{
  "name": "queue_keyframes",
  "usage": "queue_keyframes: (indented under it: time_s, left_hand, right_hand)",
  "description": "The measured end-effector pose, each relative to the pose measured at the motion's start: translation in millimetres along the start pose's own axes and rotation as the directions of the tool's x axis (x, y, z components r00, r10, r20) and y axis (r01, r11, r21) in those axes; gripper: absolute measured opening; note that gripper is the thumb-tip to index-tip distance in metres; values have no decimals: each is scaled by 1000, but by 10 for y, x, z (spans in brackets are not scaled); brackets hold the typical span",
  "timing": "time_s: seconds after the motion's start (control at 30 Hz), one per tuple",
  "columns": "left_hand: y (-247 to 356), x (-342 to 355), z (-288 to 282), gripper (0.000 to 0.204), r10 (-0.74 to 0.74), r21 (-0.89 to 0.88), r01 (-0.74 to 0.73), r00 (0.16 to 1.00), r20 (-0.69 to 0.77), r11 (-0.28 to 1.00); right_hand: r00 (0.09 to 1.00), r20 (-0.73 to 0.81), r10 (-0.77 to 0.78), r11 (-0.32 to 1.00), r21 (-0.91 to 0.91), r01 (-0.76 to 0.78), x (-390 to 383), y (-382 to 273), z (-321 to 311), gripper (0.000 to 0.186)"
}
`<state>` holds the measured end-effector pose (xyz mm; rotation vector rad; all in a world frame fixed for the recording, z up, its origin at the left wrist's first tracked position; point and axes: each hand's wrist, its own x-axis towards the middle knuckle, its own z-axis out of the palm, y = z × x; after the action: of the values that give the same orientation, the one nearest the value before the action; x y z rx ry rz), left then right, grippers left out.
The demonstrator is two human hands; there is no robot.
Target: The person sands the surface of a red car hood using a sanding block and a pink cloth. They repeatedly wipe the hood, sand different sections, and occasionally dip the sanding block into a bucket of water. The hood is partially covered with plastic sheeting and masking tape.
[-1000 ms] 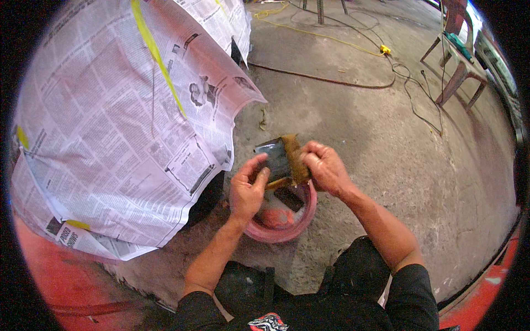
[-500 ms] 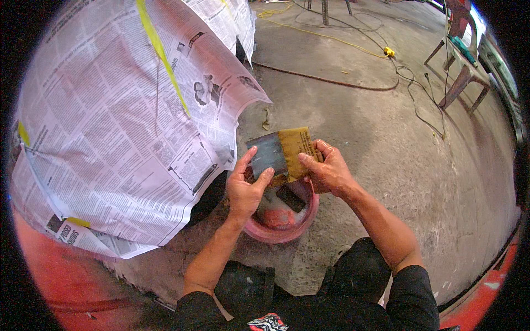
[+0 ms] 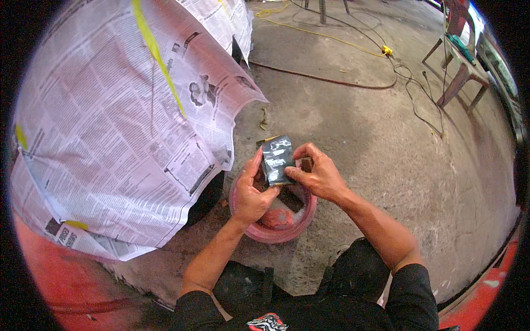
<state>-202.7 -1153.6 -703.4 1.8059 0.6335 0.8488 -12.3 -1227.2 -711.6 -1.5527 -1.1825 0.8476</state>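
Between my hands, above a pinkish round tub, is a folded piece of sandpaper. Its dark grit face is wet and shiny, and a little of the tan backing shows at the top edge. My left hand grips it along the left side and lower corner. From the right, my right hand pinches it, with the thumb on the dark face and the fingers behind. Inside the tub lie a dark rectangular block and a reddish lump in cloudy water.
Newspaper sheets with yellow tape cover a large rounded form at left, above a red panel. A brown hose and dark cables cross the concrete floor. A plastic chair with a teal tool stands far right.
The tan flap has folded over, so the sandpaper is now a smaller piece showing its dark face. My right hand has shifted left, closer to my left hand.
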Motion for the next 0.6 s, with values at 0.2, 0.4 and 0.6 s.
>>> queue_keyframes:
  time_s: [0.2,0.4,0.6]
  left_hand:
    - [-185,-49,-31,63,32,168,-26,999,-28,985]
    - [-130,-53,25,50,-98,69,100,995,-33,993]
    - [-155,-28,-1,49,-94,-31,95,995,19,995]
  right_hand:
    - [994,71,79,994,69,-84,33,-29,7,60]
    - [990,-119,80,967,252,-48,8,-29,43,63]
    - [997,-54,51,950,310,-32,28,15,7,54]
